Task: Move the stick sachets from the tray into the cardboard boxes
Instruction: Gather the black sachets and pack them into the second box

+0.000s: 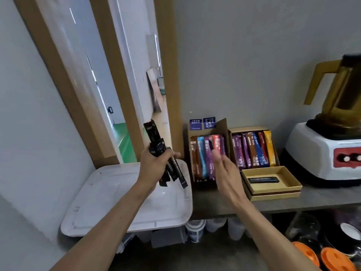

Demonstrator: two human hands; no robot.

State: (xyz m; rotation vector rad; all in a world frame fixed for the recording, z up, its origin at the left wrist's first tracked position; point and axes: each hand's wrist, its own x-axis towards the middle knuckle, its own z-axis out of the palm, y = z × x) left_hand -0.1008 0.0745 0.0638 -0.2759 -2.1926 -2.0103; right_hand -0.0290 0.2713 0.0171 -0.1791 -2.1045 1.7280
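Observation:
My left hand [154, 165] grips a bunch of black stick sachets [156, 141] above the far right corner of the white tray [109, 196]. The tray's surface shows no loose sachets. My right hand [226, 173] hovers with straight fingers in front of the left cardboard box [207, 132], which holds several coloured sachets standing on end. A second cardboard box [233, 133] to its right is also filled with coloured sachets. A shallow cardboard box [293, 182] in front of that one holds one black sachet [263, 179].
A white blender [322, 151] with an amber jug stands at the right on the grey shelf [322, 198]. Under the shelf sit white containers [195, 229] and orange lids [336, 259]. A wooden door frame [166, 75] rises just behind the tray.

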